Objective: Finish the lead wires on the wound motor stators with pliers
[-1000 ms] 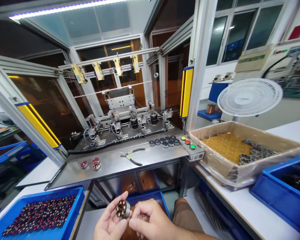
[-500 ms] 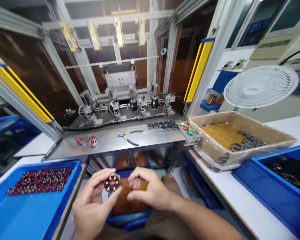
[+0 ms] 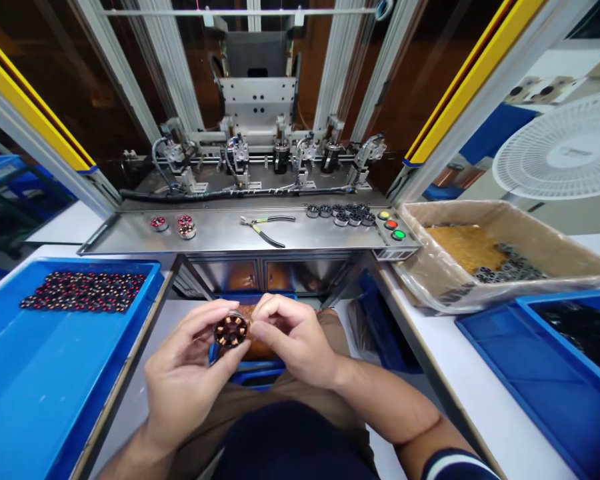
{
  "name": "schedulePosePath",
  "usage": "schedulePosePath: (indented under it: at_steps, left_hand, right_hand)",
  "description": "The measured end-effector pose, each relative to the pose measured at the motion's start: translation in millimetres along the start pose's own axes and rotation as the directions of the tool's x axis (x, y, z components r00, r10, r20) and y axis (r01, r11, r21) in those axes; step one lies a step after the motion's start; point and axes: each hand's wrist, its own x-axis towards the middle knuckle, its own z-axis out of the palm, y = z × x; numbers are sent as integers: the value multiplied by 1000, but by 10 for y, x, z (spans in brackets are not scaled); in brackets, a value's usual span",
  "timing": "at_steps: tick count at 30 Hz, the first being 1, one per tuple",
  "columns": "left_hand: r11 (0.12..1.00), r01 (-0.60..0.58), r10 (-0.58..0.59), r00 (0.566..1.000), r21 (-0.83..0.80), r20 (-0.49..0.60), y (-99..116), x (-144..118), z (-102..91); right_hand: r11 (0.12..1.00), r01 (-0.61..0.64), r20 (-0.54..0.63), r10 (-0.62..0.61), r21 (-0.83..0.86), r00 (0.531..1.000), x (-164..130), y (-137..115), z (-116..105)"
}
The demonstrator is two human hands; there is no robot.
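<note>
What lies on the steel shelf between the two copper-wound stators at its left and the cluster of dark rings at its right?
In the head view, only green-handled pliers lie between the wound stators and dark rings on the steel shelf.

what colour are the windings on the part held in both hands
Copper-orange coils on the wound stator, seen in the head view.

Wound stator (image 3: 231, 331): copper-orange coils on a dark core. Left tray (image 3: 55, 373): solid blue, holding a patch of red/copper/black stators (image 3: 84, 291). Right bin (image 3: 545, 393): blue too. Cardboard box (image 3: 505, 220): tan, clear film liner, mustard sheet inside. Buttons (image 3: 391, 225): yellow, red, green. Pliers (image 3: 265, 227): black-and-green handles. Machine deck (image 3: 220, 230): brushed silver steel. Guard posts (image 3: 460, 87): yellow with blue end caps. Fan (image 3: 565, 153): white grille. Counter (image 3: 480, 400): white.
</note>
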Motion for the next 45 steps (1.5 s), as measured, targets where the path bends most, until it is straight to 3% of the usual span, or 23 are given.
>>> schedulePosePath:
  at_steps: [3, 5, 9, 11, 13, 20, 26, 30, 33, 38, 45]
  left_hand:
    - [965, 233, -228, 972, -121, 59, -16, -8, -1]
    - [943, 291, -279, 956, -160, 93, -49, -17, 5]
    - [999, 40, -40, 999, -3, 34, -97, -50, 26]
    - [991, -88, 83, 995, 102, 45, -98, -71, 35]
    - [980, -138, 131, 990, 143, 58, -94, -88, 44]
    - [994, -92, 91, 996, 58, 19, -108, -74, 74]
    - [972, -166, 151, 983, 167, 101, -126, -67, 39]
    - [981, -135, 125, 989, 138, 79, -150, -85, 45]
    - [998, -53, 52, 998, 27, 36, -161, -71, 58]
    - [999, 25, -25, 999, -26, 26, -143, -22, 46]
    - [1000, -14, 13, 1000, 22, 26, -129, -35, 35]
  right_hand:
    - [999, -43, -50, 44, 15, 998, -63, 44, -5]
    - [999, -30, -63, 28, -26, 998, -90, 63, -12]
    - [995, 76, -47, -79, -71, 996, -79, 57, -35]
    - [989, 125, -23, -127, -81, 992, -58, 49, -36]
    - [989, 135, -2, -135, -66, 991, -48, 58, -21]
    - [994, -18, -104, 29, 104, 994, -132, 220, 56]
    - [990, 137, -101, -139, -30, 985, -69, 180, 40]
    - [999, -34, -206, 42, 41, 978, -42, 156, 61]
    - [985, -93, -185, 119, 142, 975, -53, 194, 65]
    - [985, -28, -42, 36, 171, 998, -79, 198, 17]
    - [999, 45, -151, -42, 14, 988, -95, 92, -7]
